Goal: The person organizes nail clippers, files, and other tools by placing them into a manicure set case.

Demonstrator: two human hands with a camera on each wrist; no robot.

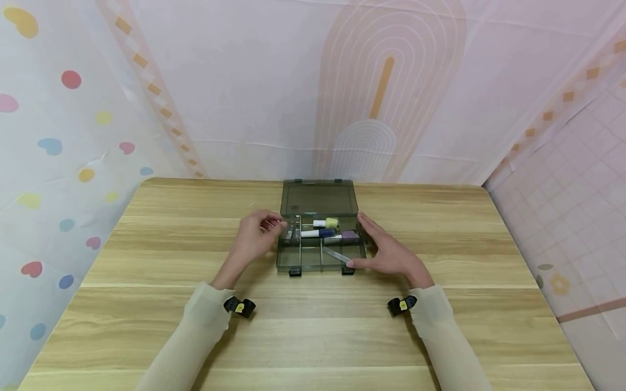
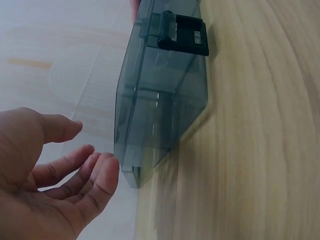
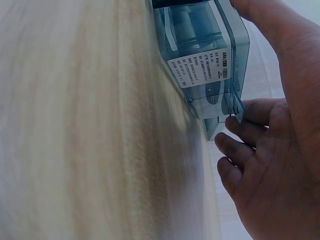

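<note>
Wooden tabletop (image 1: 313, 336) fills the near view, with pastel patterned sheets hung behind and to both sides. Nearest us, two pale sleeves lead to our hands at a smoky translucent organizer box (image 1: 320, 255) standing mid-table, its lid (image 1: 318, 199) open and lying flat on the far side. Our left hand (image 1: 255, 237) is at the box's left wall with fingers loosely curled, holding nothing; the wrist view shows its fingertips (image 2: 102, 170) just beside the corner. Our right hand (image 1: 386, 251) lies along the right wall, fingers straight, thumb reaching across the near corner. Two black latches (image 1: 295, 271) sit on the near edge. Inside, dividers make compartments: a thin clear strip (image 1: 336, 255) lies in the near right one, and farther back are a white-and-blue tube (image 1: 317, 233), a purple piece (image 1: 349, 234) and a white-and-yellow item (image 1: 326, 222). We judge the box light and smooth, so an uneven push from one hand could make it skid or twist on the wood. A tip could roll the loose items out of their compartments.
</note>
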